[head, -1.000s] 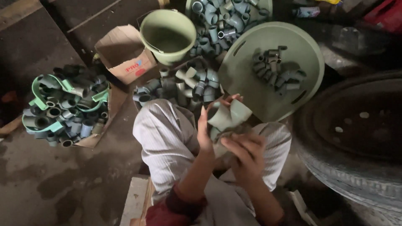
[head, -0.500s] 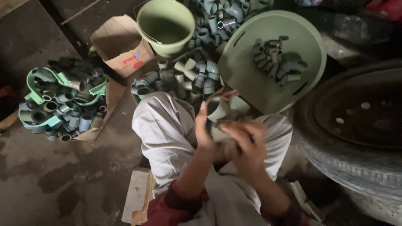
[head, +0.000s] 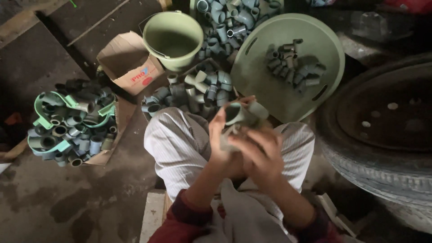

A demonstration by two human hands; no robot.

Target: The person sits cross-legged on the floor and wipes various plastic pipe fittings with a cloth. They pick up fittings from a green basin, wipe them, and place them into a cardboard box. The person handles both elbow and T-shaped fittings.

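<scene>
Head view, person seated over the floor. Left hand (head: 219,135) and right hand (head: 258,150) close together around a grey-green pipe fitting (head: 243,114), held above the knees, its open socket facing the camera. Ahead lies a loose pile of fittings (head: 193,90); beyond it stands a green bucket (head: 173,38). A round green tray (head: 288,103) at right carries a small cluster of fittings. A cardboard box (head: 128,63) and a heaped crate of fittings (head: 72,121) sit at left; a tyre (head: 382,148) lies at right.
</scene>
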